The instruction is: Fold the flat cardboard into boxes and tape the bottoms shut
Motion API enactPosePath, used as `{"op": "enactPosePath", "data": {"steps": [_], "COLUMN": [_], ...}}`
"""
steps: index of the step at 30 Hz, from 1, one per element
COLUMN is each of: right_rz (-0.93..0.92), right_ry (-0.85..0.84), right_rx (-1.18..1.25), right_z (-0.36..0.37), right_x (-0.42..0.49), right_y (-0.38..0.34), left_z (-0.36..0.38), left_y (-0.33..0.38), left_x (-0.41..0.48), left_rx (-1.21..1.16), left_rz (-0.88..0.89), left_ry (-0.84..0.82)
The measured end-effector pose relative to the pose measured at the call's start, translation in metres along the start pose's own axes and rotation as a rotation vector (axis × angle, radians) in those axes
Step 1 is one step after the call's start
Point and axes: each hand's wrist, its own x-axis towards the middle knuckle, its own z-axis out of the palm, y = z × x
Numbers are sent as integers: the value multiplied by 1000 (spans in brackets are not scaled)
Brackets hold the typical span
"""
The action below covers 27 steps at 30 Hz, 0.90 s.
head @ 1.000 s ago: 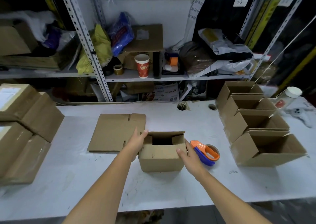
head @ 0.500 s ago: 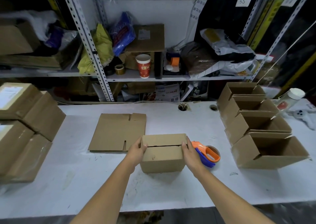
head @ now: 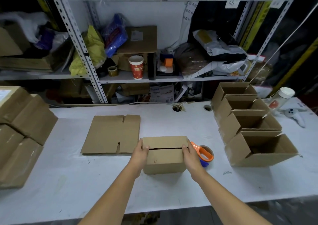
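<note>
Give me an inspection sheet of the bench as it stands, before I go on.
Surface: white table, scuffed and marked, two holes near its back edge.
Job's things: box in the middle, flaps folded shut, seam gaping, no tape seen; flat cardboard to its left; tape dispenser just right of it; four open boxes in a row at right.
Clutter: sealed boxes stacked at left; bottle and white gadget at far right.
Hands: left hand and right hand grip the box's ends, thumbs on top at the seam.
Cables: white cable runs along the table's back edge toward a hole.
Surroundings: metal shelves behind, crowded with bags, a paper cup and a tape roll.
</note>
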Motion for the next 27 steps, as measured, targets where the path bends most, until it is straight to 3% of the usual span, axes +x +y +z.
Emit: {"op": "enactPosePath", "data": {"steps": [18, 21, 24, 27], "right_rz": [121, 148, 16, -12], "right_ry": [-83, -6, 183, 176], "right_rx": [117, 136, -381, -750], "right_z": [-26, -43, -63, -69], "right_x": [14, 28, 50, 68], "right_y": [-10, -2, 16, 34], "left_z": [4, 4, 5, 5], "left_y": [37, 39, 36, 35], "left_x": [-46, -43, -43, -43], "left_rx": [44, 34, 53, 82], "left_rz": [81, 74, 85, 80], "left_ry": [53, 56, 63, 76]}}
